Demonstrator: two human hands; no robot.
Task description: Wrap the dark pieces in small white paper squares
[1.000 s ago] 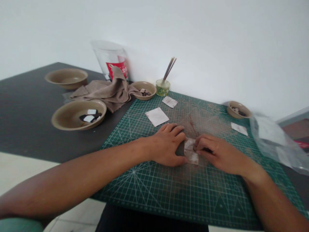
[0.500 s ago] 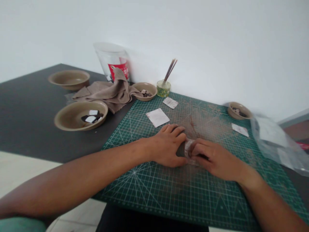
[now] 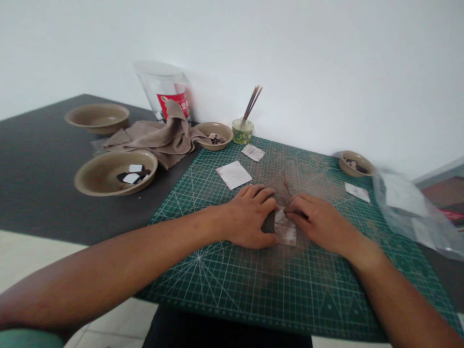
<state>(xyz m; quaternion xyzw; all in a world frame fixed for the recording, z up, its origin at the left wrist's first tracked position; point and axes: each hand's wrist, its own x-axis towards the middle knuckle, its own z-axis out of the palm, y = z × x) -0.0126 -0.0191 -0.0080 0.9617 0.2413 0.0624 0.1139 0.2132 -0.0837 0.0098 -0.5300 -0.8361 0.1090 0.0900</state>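
Observation:
A small white square piece (image 3: 285, 227), smudged with brown, lies on the green cutting mat (image 3: 232, 285) between my hands. My left hand (image 3: 252, 215) rests flat beside it, fingers spread, with thumb and forefinger tips against its left edge. At the piece's upper right, my right hand (image 3: 313, 220) is closed in a pinch. Whatever small thing its fingertips hold is hidden by the fingers. Brown powder (image 3: 284, 186) smears the mat just beyond the hands. Other whitish squares lie about: a larger one (image 3: 234, 174), a smaller one (image 3: 253, 152) and one at right (image 3: 357, 192).
Left of the mat are a bowl with black and white pieces (image 3: 85, 186), another bowl (image 3: 97, 128), a brown cloth (image 3: 145, 137) and a clear container (image 3: 147, 79). Small bowls (image 3: 219, 145) (image 3: 357, 169) hold bits. A green-patterned jar (image 3: 242, 133) holds sticks; a plastic bag (image 3: 406, 198) lies right.
My right hand has shifted up, away from me, across the white piece, exposing more of its lower part. My left hand stays beside it. The whole view has shifted slightly.

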